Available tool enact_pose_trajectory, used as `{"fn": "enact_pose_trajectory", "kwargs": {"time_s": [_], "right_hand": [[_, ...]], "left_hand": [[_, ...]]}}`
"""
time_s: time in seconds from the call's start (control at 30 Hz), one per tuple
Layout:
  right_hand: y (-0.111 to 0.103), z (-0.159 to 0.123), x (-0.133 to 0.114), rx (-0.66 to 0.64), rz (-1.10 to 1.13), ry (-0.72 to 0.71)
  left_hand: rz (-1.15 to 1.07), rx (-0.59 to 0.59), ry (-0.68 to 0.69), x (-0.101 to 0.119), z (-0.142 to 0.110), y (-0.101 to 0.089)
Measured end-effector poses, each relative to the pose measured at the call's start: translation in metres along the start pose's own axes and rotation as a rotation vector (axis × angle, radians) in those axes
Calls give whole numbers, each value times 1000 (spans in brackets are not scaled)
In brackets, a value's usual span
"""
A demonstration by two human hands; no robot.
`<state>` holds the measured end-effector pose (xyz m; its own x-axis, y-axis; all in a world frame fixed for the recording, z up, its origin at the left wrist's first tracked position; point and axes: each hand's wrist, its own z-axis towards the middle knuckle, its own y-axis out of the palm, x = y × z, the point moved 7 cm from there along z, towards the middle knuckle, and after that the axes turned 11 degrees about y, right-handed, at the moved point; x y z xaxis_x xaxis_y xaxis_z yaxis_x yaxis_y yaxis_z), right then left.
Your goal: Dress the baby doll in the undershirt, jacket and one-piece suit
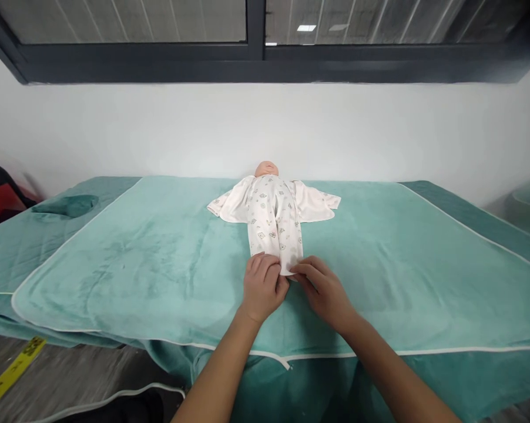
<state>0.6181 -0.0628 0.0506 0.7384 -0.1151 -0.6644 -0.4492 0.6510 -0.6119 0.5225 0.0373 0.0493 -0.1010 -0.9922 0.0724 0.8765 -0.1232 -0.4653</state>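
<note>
A baby doll (266,168) lies on its back with its head toward the wall. White printed baby pants (265,217) cover its front, their legs pointing toward me. Beneath them a white baby top (318,202) is spread out, a sleeve to each side. My left hand (265,282) is closed on the hem of the left pant leg. With thumb and fingers together, my right hand (322,288) pinches the hem of the right pant leg. The doll's body and limbs are hidden under the cloth.
A light green blanket (137,270) with white piping lies over a darker green cover (66,235). Behind is a white wall (265,123) below a dark window frame (256,67). A red and black object (0,200) stands at far left, and yellow tape (12,376) marks the floor.
</note>
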Motion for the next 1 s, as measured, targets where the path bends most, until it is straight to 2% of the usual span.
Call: {"fn": "enact_pose_trajectory", "kwargs": {"time_s": [0.13,0.33,0.5,0.7,0.77,0.87,0.93,1.0], "right_hand": [[-6,-3,-4,2,-18,-16],[1,5,-8,-23,-16,-13],[3,2,-5,-85,-20,7],[-8,-2,6,-177,-63,20],[-11,-1,8,-226,-73,2],[-12,4,11,-280,-92,-11],[-15,14,14,-226,-83,25],[-19,31,17,-105,-72,61]], "left_hand": [[57,30,-2,-1,-2,-1],[85,12,-75,-8,-6,1],[24,-4,23,2,-4,-1],[-69,-87,94,10,-4,1],[-71,-61,84,8,-4,-1],[-10,31,-10,0,-6,-6],[29,58,-76,-6,-8,-7],[33,43,-85,-7,-9,-4]]}}
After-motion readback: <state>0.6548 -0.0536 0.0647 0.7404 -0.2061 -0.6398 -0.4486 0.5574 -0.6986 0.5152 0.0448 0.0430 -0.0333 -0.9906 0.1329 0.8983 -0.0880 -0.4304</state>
